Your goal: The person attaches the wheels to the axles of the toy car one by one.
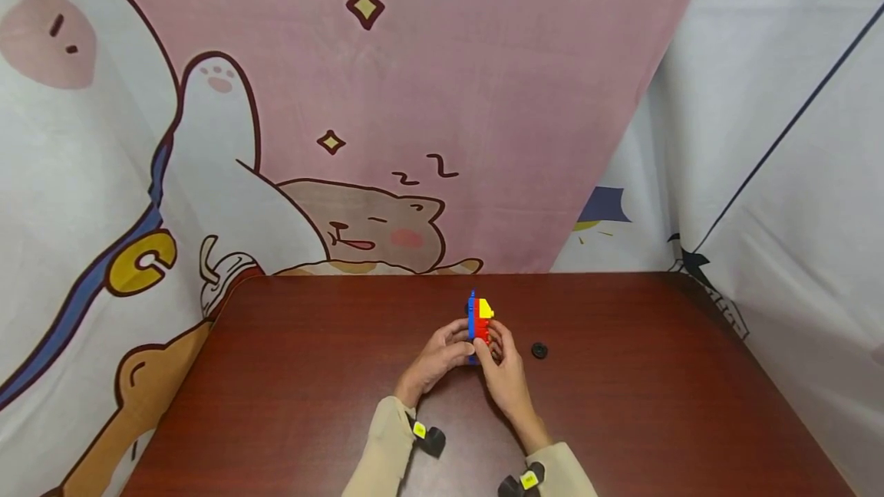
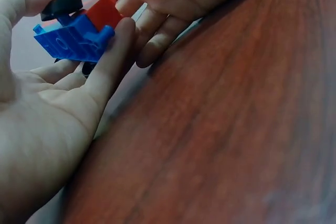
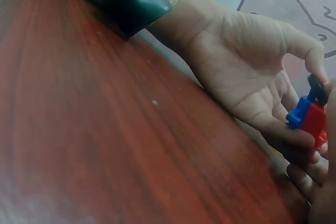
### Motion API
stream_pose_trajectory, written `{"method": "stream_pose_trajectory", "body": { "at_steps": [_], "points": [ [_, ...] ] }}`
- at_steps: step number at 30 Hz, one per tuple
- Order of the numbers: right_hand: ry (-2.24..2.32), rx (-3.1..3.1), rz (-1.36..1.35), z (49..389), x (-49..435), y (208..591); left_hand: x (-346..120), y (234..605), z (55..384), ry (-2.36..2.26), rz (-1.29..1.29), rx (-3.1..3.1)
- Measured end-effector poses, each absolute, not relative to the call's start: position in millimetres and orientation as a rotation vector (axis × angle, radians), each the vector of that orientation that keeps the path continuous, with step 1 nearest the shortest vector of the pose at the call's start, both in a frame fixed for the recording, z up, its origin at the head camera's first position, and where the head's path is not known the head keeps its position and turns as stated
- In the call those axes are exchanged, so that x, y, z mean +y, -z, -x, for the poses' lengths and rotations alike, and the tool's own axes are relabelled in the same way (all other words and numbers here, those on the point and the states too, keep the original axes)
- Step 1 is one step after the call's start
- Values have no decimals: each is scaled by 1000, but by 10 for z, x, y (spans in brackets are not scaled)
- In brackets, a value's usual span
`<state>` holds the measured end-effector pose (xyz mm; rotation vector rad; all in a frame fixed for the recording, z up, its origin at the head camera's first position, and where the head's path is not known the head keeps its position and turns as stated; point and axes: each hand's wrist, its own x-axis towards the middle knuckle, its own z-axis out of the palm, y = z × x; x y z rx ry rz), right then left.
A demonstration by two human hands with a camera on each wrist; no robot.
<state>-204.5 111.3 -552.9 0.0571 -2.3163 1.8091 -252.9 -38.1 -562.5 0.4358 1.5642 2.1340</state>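
Both hands hold a small toy car (image 1: 480,320) built of blue, red and yellow plastic pieces, raised in front of the body. My left hand (image 1: 440,357) grips its blue base (image 2: 71,40), the thumb pressing a black wheel (image 2: 62,7) and the fingers along the underside. From the other side my right hand (image 1: 507,378) holds the car near its red body (image 2: 103,12), with its thumb close to the left thumb. In the right wrist view, the left hand (image 3: 247,69) reaches across to the car, and the near hand hides part of the red body.
On the brown wooden table (image 1: 297,374) a loose black wheel (image 1: 539,350) lies just right of the right hand. A cartoon-printed cloth (image 1: 525,98) hangs behind the table's far edge, and white cloth (image 1: 794,175) closes off the right side.
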Motion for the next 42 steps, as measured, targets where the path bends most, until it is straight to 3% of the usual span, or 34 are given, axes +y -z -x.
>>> {"method": "stream_pose_trajectory", "body": {
  "at_steps": [9, 28, 38, 42],
  "points": [
    [-1838, -2340, -9, 1950, 1097, 5281, -381, 5650, 2536, -2108, -455, 1511],
    [-1916, -2312, -98, 1974, 1127, 5336, -367, 5657, 2543, -2103, -433, 1571],
    [-1929, -2303, 34, 1981, 1141, 5301, -381, 5620, 2551, -2100, -424, 1466],
    [-1903, -2247, 108, 2070, 1166, 5530, -382, 5631, 2546, -2114, -438, 1440]
  ]
}}
